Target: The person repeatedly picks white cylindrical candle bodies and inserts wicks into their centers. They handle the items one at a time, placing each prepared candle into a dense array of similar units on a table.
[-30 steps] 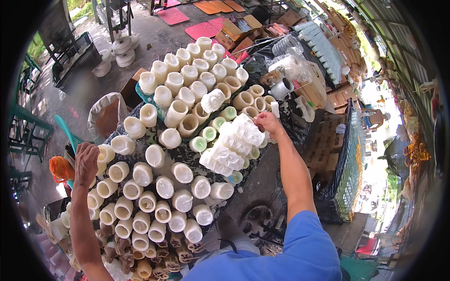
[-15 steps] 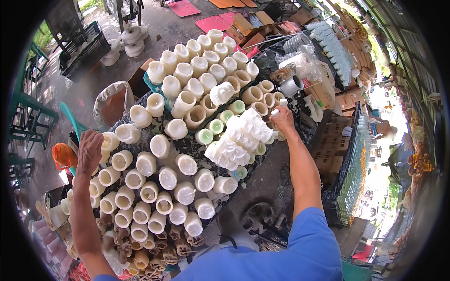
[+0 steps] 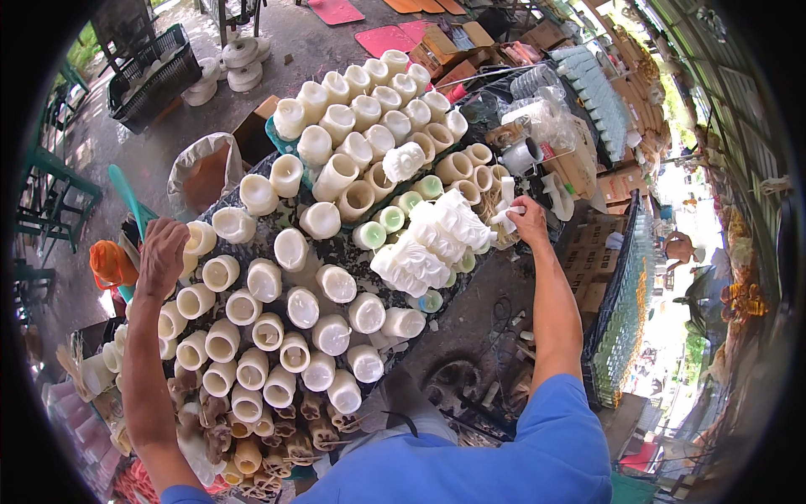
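A dark tabletop [image 3: 348,250] carries several cream and white cylinder moulds [image 3: 294,340], most standing open end up. My left hand [image 3: 159,256] rests at the table's left edge, fingers bent over the rim of a cream cylinder [image 3: 200,238]. My right hand [image 3: 527,218] is stretched out to the right side of the table and grips a small white piece [image 3: 506,204]. Just left of that hand lies a heap of white ribbed moulded pieces [image 3: 432,244]. A few pale green cups [image 3: 390,219] stand behind the heap.
A sack of brown material [image 3: 204,172] sits behind the table's left side. A black crate [image 3: 155,80] and white discs [image 3: 233,60] lie on the ground beyond. Clear bags and cardboard boxes [image 3: 579,164] crowd the right. Brown figurine moulds [image 3: 277,445] line the near edge.
My right hand has moved a little rightward, away from the white heap, and now holds a small white piece. My left hand stays at the left edge.
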Action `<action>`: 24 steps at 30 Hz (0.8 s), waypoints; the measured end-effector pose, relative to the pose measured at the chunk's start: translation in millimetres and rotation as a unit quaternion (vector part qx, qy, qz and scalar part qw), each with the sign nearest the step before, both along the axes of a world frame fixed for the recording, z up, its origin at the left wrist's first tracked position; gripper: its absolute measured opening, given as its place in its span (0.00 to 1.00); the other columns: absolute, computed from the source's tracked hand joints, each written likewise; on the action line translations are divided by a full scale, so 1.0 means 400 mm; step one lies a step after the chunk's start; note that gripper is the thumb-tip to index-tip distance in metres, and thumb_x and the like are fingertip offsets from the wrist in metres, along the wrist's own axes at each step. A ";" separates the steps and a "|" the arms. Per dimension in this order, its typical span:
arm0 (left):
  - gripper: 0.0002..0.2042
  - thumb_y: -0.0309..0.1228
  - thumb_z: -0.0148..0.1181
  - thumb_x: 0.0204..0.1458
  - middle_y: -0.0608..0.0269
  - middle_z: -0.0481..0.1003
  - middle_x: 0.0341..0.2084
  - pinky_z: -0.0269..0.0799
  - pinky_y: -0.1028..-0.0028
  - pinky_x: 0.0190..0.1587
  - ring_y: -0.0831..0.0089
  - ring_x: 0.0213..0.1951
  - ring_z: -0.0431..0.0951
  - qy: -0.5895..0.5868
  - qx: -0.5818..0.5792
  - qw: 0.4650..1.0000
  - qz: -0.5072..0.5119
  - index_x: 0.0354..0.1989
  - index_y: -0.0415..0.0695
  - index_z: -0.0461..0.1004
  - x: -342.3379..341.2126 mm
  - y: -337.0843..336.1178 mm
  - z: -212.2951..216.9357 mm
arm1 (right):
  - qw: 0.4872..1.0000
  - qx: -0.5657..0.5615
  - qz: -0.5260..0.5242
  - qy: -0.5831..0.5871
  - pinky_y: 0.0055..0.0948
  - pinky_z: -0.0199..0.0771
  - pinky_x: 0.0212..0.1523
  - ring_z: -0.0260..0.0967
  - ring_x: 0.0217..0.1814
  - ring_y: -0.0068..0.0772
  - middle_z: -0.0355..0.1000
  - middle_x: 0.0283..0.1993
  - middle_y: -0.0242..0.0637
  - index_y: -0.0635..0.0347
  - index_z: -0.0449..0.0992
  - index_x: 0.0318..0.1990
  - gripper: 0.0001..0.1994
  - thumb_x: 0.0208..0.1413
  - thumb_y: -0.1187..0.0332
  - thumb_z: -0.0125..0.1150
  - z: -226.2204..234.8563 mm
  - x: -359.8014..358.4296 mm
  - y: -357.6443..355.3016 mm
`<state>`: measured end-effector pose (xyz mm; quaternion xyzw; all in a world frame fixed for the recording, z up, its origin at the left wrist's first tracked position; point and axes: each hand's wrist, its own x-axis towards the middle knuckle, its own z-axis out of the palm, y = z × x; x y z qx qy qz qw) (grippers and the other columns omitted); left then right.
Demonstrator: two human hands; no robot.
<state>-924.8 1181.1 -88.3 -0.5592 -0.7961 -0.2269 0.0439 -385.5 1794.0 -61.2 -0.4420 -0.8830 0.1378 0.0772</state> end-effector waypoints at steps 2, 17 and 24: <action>0.05 0.23 0.66 0.56 0.56 0.79 0.35 0.71 0.57 0.54 0.54 0.45 0.78 0.000 0.000 1.000 0.001 0.37 0.39 0.76 0.000 -0.002 -0.003 | 1.000 -0.006 0.000 0.019 0.38 0.83 0.45 0.85 0.41 0.34 0.85 0.39 0.39 0.62 0.83 0.47 0.13 0.57 0.68 0.76 0.004 0.035 0.008; 0.09 0.22 0.65 0.46 0.63 0.82 0.39 0.72 0.61 0.58 0.62 0.50 0.80 0.035 -0.018 0.999 -0.022 0.37 0.46 0.78 -0.029 -0.009 -0.028 | 0.749 -0.435 0.054 0.498 0.31 0.83 0.47 0.80 0.50 0.32 0.78 0.56 0.37 0.59 0.71 0.65 0.19 0.71 0.77 0.65 0.250 -0.265 -0.431; 0.09 0.21 0.66 0.45 0.66 0.78 0.34 0.71 0.62 0.55 0.64 0.46 0.79 0.045 0.003 0.999 -0.023 0.35 0.46 0.77 -0.038 -0.009 -0.026 | 0.467 -0.759 0.171 0.420 0.37 0.85 0.40 0.83 0.47 0.38 0.79 0.63 0.39 0.58 0.76 0.63 0.20 0.67 0.74 0.72 0.124 -0.642 -0.901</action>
